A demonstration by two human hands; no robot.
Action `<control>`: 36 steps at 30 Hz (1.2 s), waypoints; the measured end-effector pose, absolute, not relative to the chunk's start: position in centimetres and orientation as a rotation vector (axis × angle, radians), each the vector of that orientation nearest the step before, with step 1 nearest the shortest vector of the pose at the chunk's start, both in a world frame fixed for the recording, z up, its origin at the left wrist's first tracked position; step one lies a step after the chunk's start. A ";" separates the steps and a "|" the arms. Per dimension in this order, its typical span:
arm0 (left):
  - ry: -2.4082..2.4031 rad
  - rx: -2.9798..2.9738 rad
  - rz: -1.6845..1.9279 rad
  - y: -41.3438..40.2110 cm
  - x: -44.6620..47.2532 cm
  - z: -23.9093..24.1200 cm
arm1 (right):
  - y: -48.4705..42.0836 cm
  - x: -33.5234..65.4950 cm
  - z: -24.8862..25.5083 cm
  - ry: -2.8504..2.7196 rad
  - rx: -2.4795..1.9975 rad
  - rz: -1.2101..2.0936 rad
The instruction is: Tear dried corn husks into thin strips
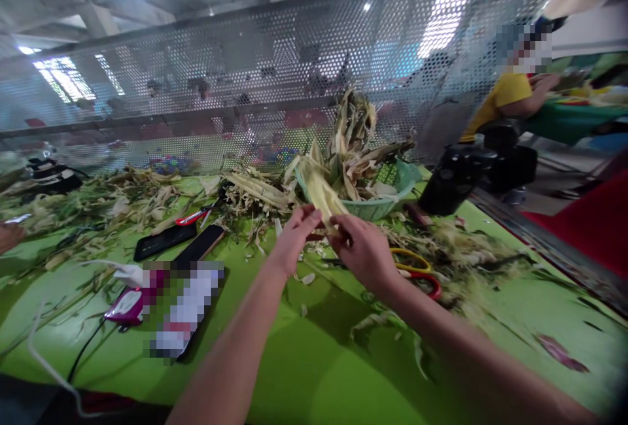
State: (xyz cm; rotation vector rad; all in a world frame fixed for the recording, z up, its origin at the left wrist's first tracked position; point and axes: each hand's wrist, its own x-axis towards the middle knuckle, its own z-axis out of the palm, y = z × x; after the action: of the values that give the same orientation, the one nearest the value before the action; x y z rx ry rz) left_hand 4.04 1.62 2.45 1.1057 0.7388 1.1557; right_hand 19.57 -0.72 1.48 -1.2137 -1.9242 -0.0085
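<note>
The left hand has its thumb and fingers brought together on the lower edge of a pale yellow corn husk, while the right hand, fingers curled, pinches the same piece from the other side. The husk slants up and away from both hands, its upper part overlapping the left side of a green plastic basket in view. Dry husks stand heaped in the basket, rising well above its rim. Just beside the right forearm lie scissors with yellow and red handles, and beyond them a tangle of corn silk spreads over the green counter. To the left are a red-handled tool, two dark phones side by side, a purple device and a white cable. Farther left, more husk scraps cover the counter, and another person's hand shows at the edge. A perforated metal partition rises behind; at right, beyond a black container, is a person in a yellow top.
</note>
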 end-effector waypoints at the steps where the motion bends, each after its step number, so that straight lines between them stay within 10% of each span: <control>1: 0.705 1.095 1.150 1.3 4.4 2.5 | -0.8 19.4 1.3 -2.012 -1.204 -0.123; 12: 1.010 1.049 1.173 2.9 4.4 0.2 | -0.9 20.1 2.4 -1.836 -1.166 -0.062; 24: 0.921 1.553 0.981 2.3 4.5 0.9 | 1.0 20.5 1.5 -1.177 -0.879 1.072; 36: 1.400 1.866 1.145 1.2 4.8 1.8 | -0.1 21.2 3.0 -1.504 -1.156 0.207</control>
State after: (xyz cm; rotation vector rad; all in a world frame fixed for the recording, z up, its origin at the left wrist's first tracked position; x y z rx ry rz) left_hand 4.79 1.17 1.76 1.8663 1.3999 1.1447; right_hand 21.18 -0.13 3.01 -1.1557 -1.5035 0.2066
